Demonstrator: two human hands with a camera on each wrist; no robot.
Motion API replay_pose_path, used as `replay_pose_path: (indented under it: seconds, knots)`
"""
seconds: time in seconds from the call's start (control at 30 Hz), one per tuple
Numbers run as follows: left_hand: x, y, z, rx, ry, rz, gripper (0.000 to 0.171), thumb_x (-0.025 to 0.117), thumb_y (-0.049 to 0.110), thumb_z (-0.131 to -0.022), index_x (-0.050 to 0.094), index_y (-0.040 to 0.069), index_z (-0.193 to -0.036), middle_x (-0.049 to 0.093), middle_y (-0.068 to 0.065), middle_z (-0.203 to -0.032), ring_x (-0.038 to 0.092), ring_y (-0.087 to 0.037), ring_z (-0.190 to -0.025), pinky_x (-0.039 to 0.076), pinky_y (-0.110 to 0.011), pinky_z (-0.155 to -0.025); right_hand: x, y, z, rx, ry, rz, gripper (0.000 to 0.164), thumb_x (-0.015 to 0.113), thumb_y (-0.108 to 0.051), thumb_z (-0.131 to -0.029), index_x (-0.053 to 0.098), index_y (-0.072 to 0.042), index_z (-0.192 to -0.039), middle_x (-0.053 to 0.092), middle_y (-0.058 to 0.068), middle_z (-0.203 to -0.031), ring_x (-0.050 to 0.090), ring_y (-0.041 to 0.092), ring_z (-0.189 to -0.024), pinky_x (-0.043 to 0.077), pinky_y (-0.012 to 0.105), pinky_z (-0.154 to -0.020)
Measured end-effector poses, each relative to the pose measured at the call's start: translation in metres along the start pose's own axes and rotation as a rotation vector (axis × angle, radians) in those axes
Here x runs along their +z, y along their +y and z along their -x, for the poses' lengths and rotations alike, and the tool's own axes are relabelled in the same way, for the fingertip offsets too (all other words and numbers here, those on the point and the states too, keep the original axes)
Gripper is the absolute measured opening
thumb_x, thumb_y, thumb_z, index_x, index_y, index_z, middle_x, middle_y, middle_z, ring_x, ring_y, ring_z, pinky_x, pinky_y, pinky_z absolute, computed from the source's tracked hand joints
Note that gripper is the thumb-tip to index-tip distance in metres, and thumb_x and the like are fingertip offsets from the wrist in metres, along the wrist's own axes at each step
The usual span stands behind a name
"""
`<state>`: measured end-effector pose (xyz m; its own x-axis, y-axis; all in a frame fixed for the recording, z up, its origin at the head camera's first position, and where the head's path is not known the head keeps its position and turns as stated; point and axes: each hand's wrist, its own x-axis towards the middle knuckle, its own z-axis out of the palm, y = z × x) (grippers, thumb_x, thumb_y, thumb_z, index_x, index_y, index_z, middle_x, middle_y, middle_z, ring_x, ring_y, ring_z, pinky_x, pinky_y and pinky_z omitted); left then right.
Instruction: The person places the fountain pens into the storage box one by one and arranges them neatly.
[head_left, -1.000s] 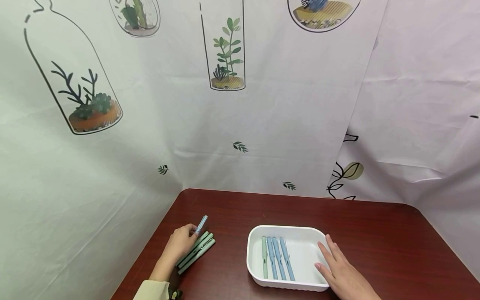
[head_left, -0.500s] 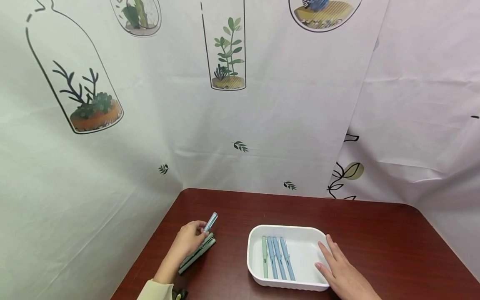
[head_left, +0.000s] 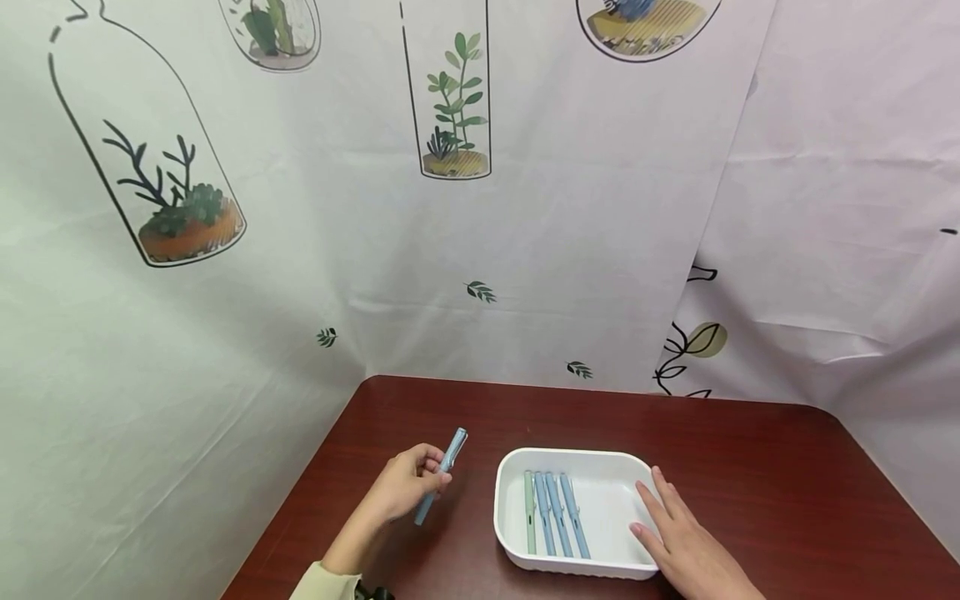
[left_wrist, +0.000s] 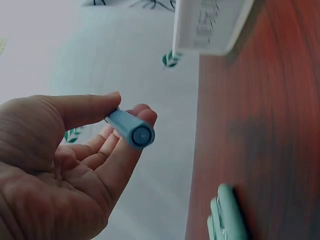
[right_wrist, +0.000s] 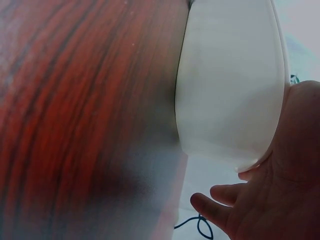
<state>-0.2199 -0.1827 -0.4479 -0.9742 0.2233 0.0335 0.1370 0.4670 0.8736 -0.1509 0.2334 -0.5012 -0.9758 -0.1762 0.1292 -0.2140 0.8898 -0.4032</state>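
My left hand (head_left: 405, 483) pinches a light blue pen (head_left: 454, 448) between thumb and fingers, above the table left of a white tray (head_left: 611, 508). In the left wrist view the held pen (left_wrist: 127, 125) points one end at the camera. Inside the tray, one green pen (head_left: 530, 517) and three blue pens (head_left: 558, 517) lie side by side toward its left. My right hand (head_left: 686, 542) rests at the tray's right rim, fingers spread and fairly straight. Several green pens (left_wrist: 229, 215) lie on the table near my left hand; in the head view the hand and forearm hide them.
The dark red wooden table (head_left: 450, 400) holds the tray near its front. Behind and to the left hangs a white cloth (head_left: 570, 250) printed with plants in jars.
My left hand has lifted the blue pen off the green pens and carried it right, toward the tray. My right hand and the tray have stayed in place.
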Motion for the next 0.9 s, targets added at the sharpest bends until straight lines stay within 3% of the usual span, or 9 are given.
replay_pose_path:
  seconds: [0.23, 0.47, 0.57, 0.73, 0.9]
  knots:
    - [0.014, 0.011, -0.002, 0.041, -0.105, 0.144, 0.032, 0.076, 0.009, -0.089, 0.063, -0.010, -0.112, 0.063, -0.004, -0.084, 0.069, -0.020, -0.070, 0.055, -0.030, -0.061, 0.000, 0.000, 0.000, -0.002, 0.008, -0.006, 0.068, 0.058, -0.049, -0.100, 0.046, -0.008, -0.152, 0.025, 0.020, -0.164, 0.032, 0.044, -0.145, 0.042, 0.061, -0.105]
    - [0.032, 0.018, -0.006, 0.059, -0.165, 0.272, 0.031, 0.075, 0.005, -0.090, 0.059, -0.013, -0.110, 0.063, -0.003, -0.080, 0.070, -0.021, -0.067, 0.055, -0.024, -0.061, -0.002, 0.000, -0.001, 0.016, -0.027, -0.026, 0.071, 0.055, -0.054, -0.100, 0.044, -0.009, -0.154, 0.022, 0.021, -0.165, 0.033, 0.043, -0.146, 0.041, 0.065, -0.104]
    - [0.039, 0.021, -0.007, 0.074, -0.181, 0.290, 0.031, 0.074, 0.004, -0.090, 0.059, -0.014, -0.110, 0.064, -0.002, -0.078, 0.070, -0.018, -0.065, 0.054, -0.023, -0.061, -0.005, 0.000, -0.002, 0.025, -0.063, -0.053, 0.072, 0.053, -0.056, -0.100, 0.041, -0.010, -0.156, 0.018, 0.021, -0.166, 0.033, 0.043, -0.146, 0.040, 0.066, -0.105]
    - [0.049, 0.026, -0.009, 0.091, -0.161, 0.243, 0.030, 0.075, 0.005, -0.088, 0.062, -0.013, -0.109, 0.064, -0.001, -0.076, 0.058, -0.007, -0.061, 0.049, -0.020, -0.055, -0.009, 0.003, -0.001, 0.006, -0.095, -0.055, 0.073, 0.054, -0.055, -0.100, 0.040, -0.010, -0.156, 0.018, 0.022, -0.166, 0.034, 0.043, -0.145, 0.042, 0.065, -0.104]
    - [0.059, 0.029, -0.012, 0.034, -0.173, 0.265, 0.031, 0.078, 0.006, -0.087, 0.064, -0.010, -0.109, 0.062, -0.001, -0.077, 0.058, -0.010, -0.061, 0.058, -0.033, -0.053, -0.010, 0.007, -0.002, -0.016, -0.095, -0.051, 0.072, 0.055, -0.055, -0.099, 0.041, -0.013, -0.156, 0.020, 0.022, -0.166, 0.035, 0.043, -0.145, 0.043, 0.065, -0.103]
